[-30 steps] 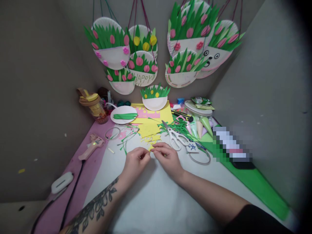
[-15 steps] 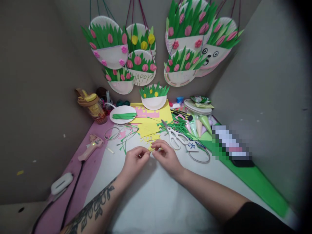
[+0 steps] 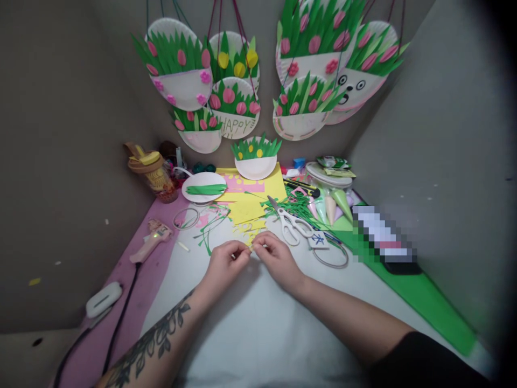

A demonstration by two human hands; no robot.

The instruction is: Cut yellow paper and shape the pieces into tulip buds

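Right hand [image 3: 278, 263] closed toward left hand [image 3: 226, 265]; both pinch, contents indistinct. Paper plate [image 3: 204, 178] near far-left bench [image 3: 250, 328] corner: leaves [image 3: 207, 189] laid, flowers absent.

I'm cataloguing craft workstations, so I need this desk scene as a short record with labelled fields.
Left hand: thumb and fingers pinched together
Right hand: pinched, fingertips close to the left hand's
Between fingertips: too small to tell
Ahead of hands: yellow rectangular paper sheet
Beyond right hand: metal scissors with white handles, blades pointing away
Left side: pink corded glue gun; round white paper plate bearing green paper strips
Above: white paper-plate baskets on strings, with green paper leaves
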